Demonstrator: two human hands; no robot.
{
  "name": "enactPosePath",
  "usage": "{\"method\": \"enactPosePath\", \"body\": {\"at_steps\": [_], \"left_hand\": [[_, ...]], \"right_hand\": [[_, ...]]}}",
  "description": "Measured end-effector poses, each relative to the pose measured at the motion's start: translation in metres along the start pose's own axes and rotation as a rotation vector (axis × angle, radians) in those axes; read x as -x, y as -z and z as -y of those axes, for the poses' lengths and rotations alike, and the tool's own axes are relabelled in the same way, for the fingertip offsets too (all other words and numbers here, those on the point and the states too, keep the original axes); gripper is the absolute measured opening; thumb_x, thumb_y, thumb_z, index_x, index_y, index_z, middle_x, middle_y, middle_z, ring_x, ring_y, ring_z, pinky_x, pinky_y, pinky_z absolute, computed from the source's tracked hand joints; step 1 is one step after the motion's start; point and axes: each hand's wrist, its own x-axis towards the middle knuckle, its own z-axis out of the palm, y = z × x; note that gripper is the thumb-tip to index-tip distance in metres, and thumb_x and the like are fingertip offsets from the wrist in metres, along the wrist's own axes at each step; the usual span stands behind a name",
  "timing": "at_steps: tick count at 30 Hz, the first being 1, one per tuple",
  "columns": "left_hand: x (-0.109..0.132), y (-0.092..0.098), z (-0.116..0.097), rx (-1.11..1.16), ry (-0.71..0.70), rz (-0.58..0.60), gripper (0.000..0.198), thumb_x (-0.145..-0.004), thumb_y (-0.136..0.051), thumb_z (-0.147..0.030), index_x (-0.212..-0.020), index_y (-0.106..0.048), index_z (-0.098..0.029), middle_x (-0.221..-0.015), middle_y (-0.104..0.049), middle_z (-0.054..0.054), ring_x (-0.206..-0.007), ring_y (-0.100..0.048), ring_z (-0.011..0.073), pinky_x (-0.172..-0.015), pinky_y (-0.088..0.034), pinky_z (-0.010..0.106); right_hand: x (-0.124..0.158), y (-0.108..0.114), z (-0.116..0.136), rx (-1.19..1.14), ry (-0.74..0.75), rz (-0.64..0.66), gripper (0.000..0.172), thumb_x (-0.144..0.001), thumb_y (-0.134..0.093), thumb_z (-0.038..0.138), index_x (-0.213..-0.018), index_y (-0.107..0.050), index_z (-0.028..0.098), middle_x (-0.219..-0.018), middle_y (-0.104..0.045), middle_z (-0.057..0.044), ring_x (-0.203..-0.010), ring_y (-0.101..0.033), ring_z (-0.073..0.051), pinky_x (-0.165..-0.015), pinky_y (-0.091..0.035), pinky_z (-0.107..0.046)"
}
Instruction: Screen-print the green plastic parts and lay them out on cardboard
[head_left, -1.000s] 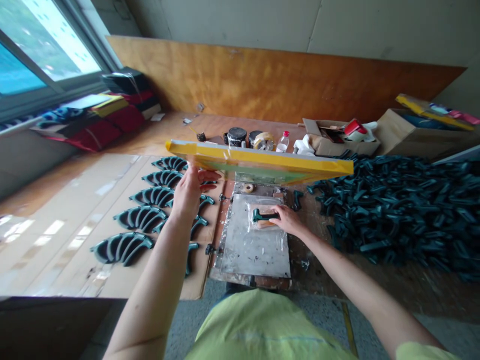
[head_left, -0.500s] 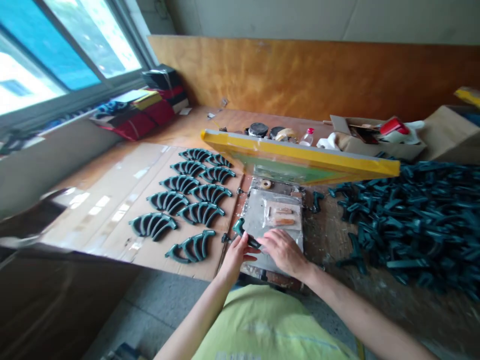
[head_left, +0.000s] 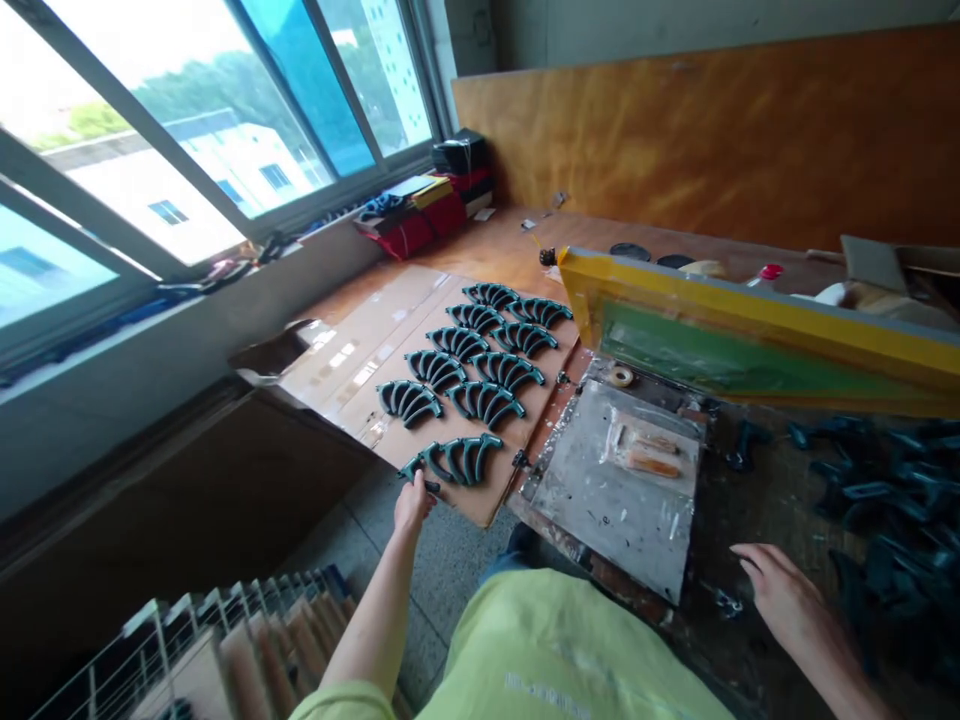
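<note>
My left hand (head_left: 412,504) is closed on a dark teal plastic part (head_left: 421,478) at the near edge of the cardboard sheet (head_left: 352,360), beside the nearest fan of teal parts (head_left: 459,459). Several such fans lie in two rows on the cardboard. My right hand (head_left: 780,592) rests on the dirty table to the right with fingers spread and nothing in it. Between the hands lies the grey metal plate (head_left: 600,490) with a taped wooden jig (head_left: 645,455). The yellow-framed printing screen (head_left: 750,325) stands lifted above the plate.
A heap of loose teal parts (head_left: 892,490) covers the table at the right. Jars and a bottle (head_left: 761,272) stand behind the screen. A wire rack with cardboard (head_left: 232,640) is at the lower left. Windows run along the left wall, with red bags (head_left: 420,215) on the bench.
My left hand took the teal part from the plate and carried it left to the cardboard's near edge. My right hand moved right onto the table. The view turned left.
</note>
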Motion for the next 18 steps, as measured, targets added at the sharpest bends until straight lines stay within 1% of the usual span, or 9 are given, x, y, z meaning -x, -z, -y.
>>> {"method": "enactPosePath", "body": {"at_steps": [2, 4, 7, 9, 11, 13, 15, 16, 18], "left_hand": [[-0.008, -0.001, -0.001, -0.098, 0.013, 0.005, 0.055, -0.087, -0.026, -0.060, -0.057, -0.054, -0.022, -0.059, -0.065, 0.014, -0.065, -0.067, 0.0291, -0.062, -0.050, 0.038], [-0.018, 0.001, -0.004, -0.189, 0.024, -0.008, 0.053, -0.087, -0.029, -0.059, -0.062, -0.056, -0.021, -0.056, -0.064, 0.012, -0.070, -0.068, 0.0309, -0.070, -0.050, 0.042], [-0.030, 0.005, -0.009, -0.283, 0.029, -0.051, 0.050, -0.086, -0.034, -0.061, -0.071, -0.059, -0.020, -0.059, -0.066, 0.011, -0.080, -0.068, 0.0326, -0.080, -0.049, 0.046], [-0.030, 0.005, -0.012, -0.316, 0.022, -0.108, 0.052, -0.084, -0.037, -0.064, -0.078, -0.061, -0.018, -0.071, -0.070, 0.014, -0.086, -0.068, 0.0343, -0.080, -0.049, 0.047], [-0.023, 0.000, -0.014, -0.334, -0.009, -0.214, 0.055, -0.085, -0.038, -0.064, -0.093, -0.062, -0.015, -0.096, -0.070, 0.021, -0.099, -0.064, 0.0367, -0.083, -0.048, 0.049], [-0.009, -0.012, -0.014, -0.347, -0.084, -0.337, 0.059, -0.087, -0.038, -0.061, -0.114, -0.056, -0.012, -0.123, -0.059, 0.025, -0.119, -0.053, 0.0369, -0.093, -0.043, 0.049], [0.008, -0.031, -0.013, -0.356, -0.191, -0.414, 0.061, -0.087, -0.041, -0.060, -0.127, -0.049, -0.015, -0.140, -0.046, 0.021, -0.133, -0.039, 0.0326, -0.102, -0.038, 0.046], [0.015, -0.042, -0.014, -0.362, -0.251, -0.429, 0.061, -0.085, -0.044, -0.061, -0.129, -0.049, -0.018, -0.144, -0.043, 0.017, -0.135, -0.035, 0.0306, -0.104, -0.036, 0.043], [0.025, -0.064, -0.015, -0.390, -0.377, -0.441, 0.062, -0.080, -0.050, -0.065, -0.126, -0.054, -0.023, -0.143, -0.043, 0.013, -0.135, -0.035, 0.0302, -0.106, -0.035, 0.043]], "right_hand": [[0.008, -0.003, -0.022, 0.058, -0.050, 0.026, 0.027, -0.083, -0.041, 0.036, -0.091, -0.066, 0.030, -0.097, -0.069, -0.007, -0.079, -0.068, -0.026, -0.067, -0.055, -0.040], [0.014, -0.005, -0.040, 0.108, -0.090, 0.080, 0.030, -0.081, -0.040, 0.035, -0.090, -0.067, 0.027, -0.097, -0.069, -0.009, -0.079, -0.067, -0.026, -0.068, -0.054, -0.039], [0.021, -0.008, -0.056, 0.133, -0.117, 0.156, 0.033, -0.079, -0.039, 0.035, -0.088, -0.068, 0.022, -0.095, -0.068, -0.012, -0.083, -0.067, -0.027, -0.073, -0.053, -0.038], [0.024, -0.011, -0.061, 0.131, -0.113, 0.183, 0.031, -0.075, -0.043, 0.035, -0.088, -0.068, 0.022, -0.093, -0.069, -0.012, -0.087, -0.066, -0.028, -0.077, -0.052, -0.037], [0.027, -0.012, -0.064, 0.144, -0.108, 0.214, 0.029, -0.071, -0.048, 0.035, -0.089, -0.069, 0.024, -0.094, -0.069, -0.012, -0.090, -0.066, -0.029, -0.080, -0.051, -0.037], [0.029, -0.013, -0.066, 0.169, -0.116, 0.248, 0.029, -0.068, -0.052, 0.035, -0.089, -0.069, 0.025, -0.093, -0.070, -0.011, -0.089, -0.066, -0.030, -0.081, -0.051, -0.039], [0.028, -0.014, -0.068, 0.189, -0.130, 0.273, 0.029, -0.067, -0.053, 0.036, -0.089, -0.068, 0.025, -0.089, -0.070, -0.011, -0.086, -0.066, -0.031, -0.080, -0.051, -0.041], [0.027, -0.014, -0.070, 0.194, -0.134, 0.281, 0.029, -0.066, -0.053, 0.037, -0.088, -0.068, 0.026, -0.088, -0.070, -0.011, -0.085, -0.066, -0.031, -0.080, -0.051, -0.041], [0.025, -0.015, -0.072, 0.203, -0.141, 0.273, 0.028, -0.065, -0.054, 0.039, -0.086, -0.068, 0.026, -0.085, -0.070, -0.011, -0.084, -0.067, -0.031, -0.079, -0.052, -0.040]]}}
